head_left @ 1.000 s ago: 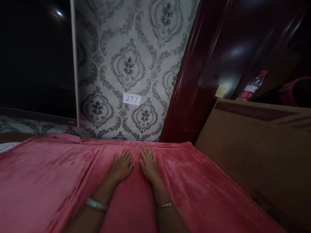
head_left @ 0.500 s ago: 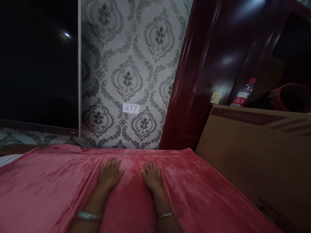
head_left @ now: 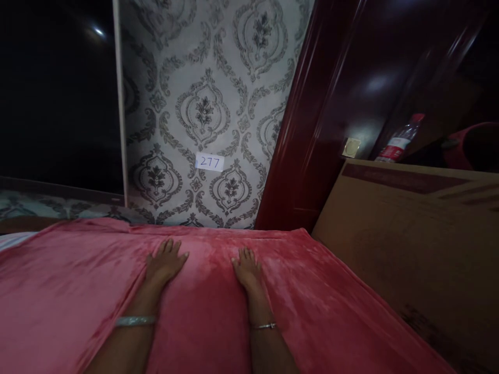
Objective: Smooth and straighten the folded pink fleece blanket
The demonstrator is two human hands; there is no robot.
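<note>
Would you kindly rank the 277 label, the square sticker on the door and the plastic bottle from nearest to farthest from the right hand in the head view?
From the right hand, flat on the red blanket:
1. 277 label, on the wallpaper above it.
2. Square sticker, on the dark door to the right.
3. Plastic bottle, far right behind the cardboard box.

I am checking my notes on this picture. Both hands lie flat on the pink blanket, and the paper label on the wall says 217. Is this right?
Not quite. The label on the patterned wall reads 277, not 217, as the head view shows. The rest holds: the left hand and the right hand both lie flat, fingers spread, on the pink blanket.
</note>
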